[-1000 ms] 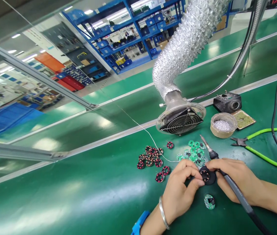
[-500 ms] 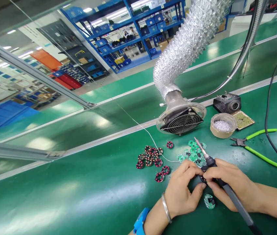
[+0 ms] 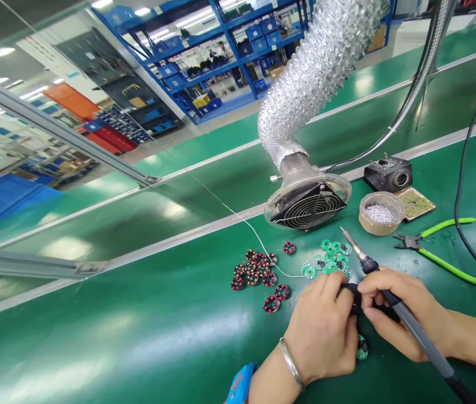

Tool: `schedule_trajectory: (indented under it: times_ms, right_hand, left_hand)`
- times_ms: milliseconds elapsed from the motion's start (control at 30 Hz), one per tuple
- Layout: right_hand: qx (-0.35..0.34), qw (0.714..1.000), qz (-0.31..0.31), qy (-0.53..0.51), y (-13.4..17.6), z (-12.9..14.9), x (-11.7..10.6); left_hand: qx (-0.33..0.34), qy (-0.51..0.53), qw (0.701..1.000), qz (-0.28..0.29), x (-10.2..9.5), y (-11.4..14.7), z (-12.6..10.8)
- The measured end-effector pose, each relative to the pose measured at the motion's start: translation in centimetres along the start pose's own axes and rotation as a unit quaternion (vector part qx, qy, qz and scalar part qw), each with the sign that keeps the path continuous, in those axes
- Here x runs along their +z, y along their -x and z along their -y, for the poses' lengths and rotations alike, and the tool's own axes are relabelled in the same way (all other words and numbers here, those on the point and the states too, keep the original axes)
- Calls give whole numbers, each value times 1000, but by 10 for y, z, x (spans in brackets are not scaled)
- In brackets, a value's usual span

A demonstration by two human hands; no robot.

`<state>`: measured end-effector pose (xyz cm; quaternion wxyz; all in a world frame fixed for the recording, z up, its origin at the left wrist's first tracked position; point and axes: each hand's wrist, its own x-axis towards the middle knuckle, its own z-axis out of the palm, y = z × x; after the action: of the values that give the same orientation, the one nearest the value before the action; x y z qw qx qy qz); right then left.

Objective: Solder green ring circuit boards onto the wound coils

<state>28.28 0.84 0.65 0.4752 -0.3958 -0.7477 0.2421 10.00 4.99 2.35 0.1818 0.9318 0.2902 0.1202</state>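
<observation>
My left hand [image 3: 324,325] is closed around a small black round part [image 3: 355,298], its fingers curled over the edge. Resting across my right hand [image 3: 410,308] is a soldering iron [image 3: 416,332], its tip pointing up and away to the left. The right fingertips are close to the black part; whether they touch it I cannot tell. Beneath the left fingers a round green circuit board [image 3: 363,348] is partly hidden. Just beyond the hands lies a pile of green circuit boards [image 3: 333,257]. Red and black wound coils [image 3: 258,268] are heaped to the left.
A fume extractor hood [image 3: 311,205] on a silver duct hangs over the bench. Behind the right hand are a tub of metal shavings [image 3: 381,214], an iron stand [image 3: 389,175], a sponge tray [image 3: 416,203] and green-handled cutters [image 3: 414,241]. Thin wire [image 3: 258,238] trails toward the boards.
My left hand has rolled over, its back now turned more to me, covering more of the lone board. My right hand and the iron have shifted slightly right.
</observation>
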Motion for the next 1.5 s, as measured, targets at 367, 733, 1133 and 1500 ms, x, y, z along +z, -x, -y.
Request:
schedule_trajectory:
  times_ms: [367,733,1133,1500]
  right_hand:
    - [5,1000,-4,9,-2,0,0]
    - [-2,1000,18,13,0,-8,3]
    - [23,999,10,-20,-1,-8,-2]
    - [51,988,115,92,0,-15,1]
  left_hand:
    - [-23,156,987,33,-7,-5,17]
    - [-10,268,961,-71,-2,10,21]
    - [-30,206,971,-113,15,11,27]
    - [-59,227,962,-143,26,9,13]
